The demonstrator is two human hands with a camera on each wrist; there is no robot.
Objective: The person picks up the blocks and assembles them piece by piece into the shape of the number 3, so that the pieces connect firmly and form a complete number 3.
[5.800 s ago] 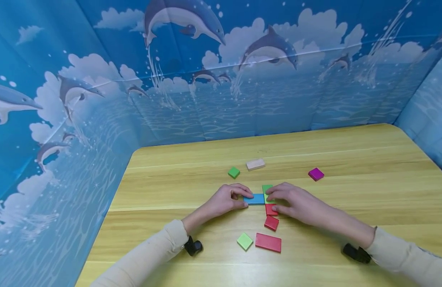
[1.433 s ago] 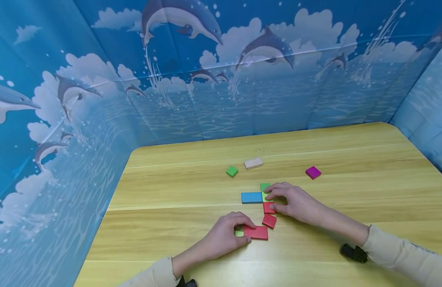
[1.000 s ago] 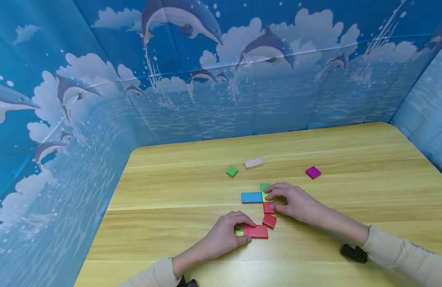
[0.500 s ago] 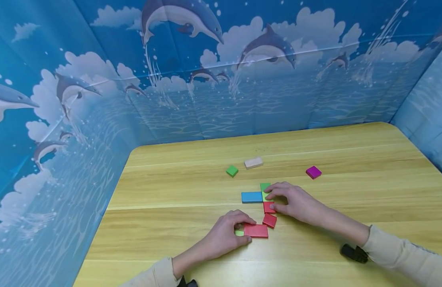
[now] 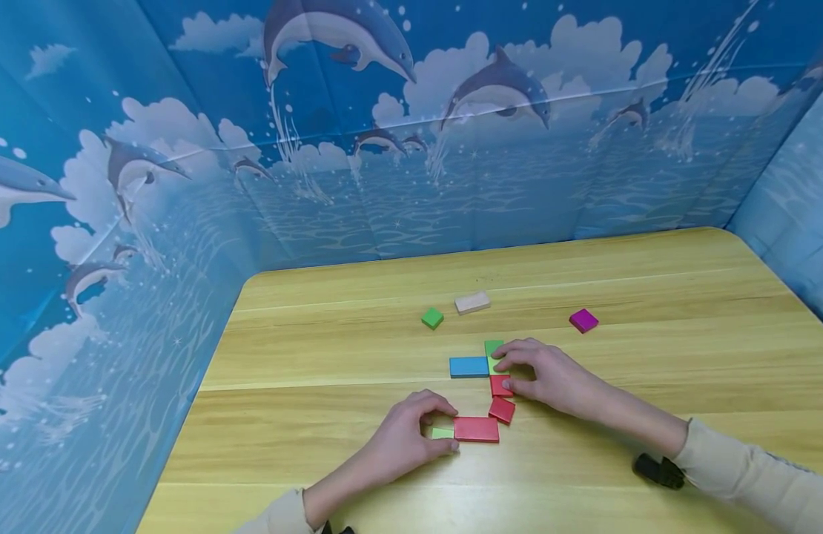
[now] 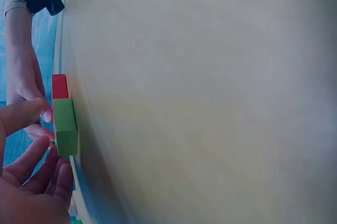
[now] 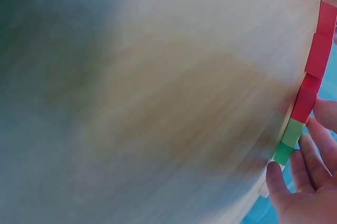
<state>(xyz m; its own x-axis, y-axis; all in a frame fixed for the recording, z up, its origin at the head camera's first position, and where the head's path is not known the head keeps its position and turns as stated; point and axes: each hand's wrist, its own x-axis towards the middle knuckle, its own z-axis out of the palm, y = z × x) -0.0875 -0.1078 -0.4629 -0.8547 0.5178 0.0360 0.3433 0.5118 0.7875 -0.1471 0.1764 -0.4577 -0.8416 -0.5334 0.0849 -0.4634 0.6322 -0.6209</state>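
Observation:
In the head view, my left hand (image 5: pixel 408 430) has thumb and fingers spread apart around a light green square block (image 5: pixel 443 433). The fingertips stand right at the left end of a red rectangular block (image 5: pixel 477 429). That block lies flush against the green one. My right hand (image 5: pixel 552 374) rests its fingertips on the line of blocks, fingers by a light green square block (image 5: pixel 493 366) and thumb at a red square block (image 5: pixel 500 386). A tilted red square block (image 5: pixel 502 410) sits between that block and the red rectangle. A green block (image 5: pixel 494 347) tops the line; a blue rectangular block (image 5: pixel 468 367) extends left.
Farther back on the wooden table (image 5: pixel 318 311) lie a green square block (image 5: pixel 433 319), a pale wood-coloured rectangular block (image 5: pixel 472 302) and a magenta square block (image 5: pixel 583 320). A blue dolphin-print curtain (image 5: pixel 411 200) stands behind the table's back edge.
Earlier my left hand was at the blue block, then it brought the red rectangle and light green square together below the line. Now it has loosened and drawn slightly left. My right hand has stayed put.

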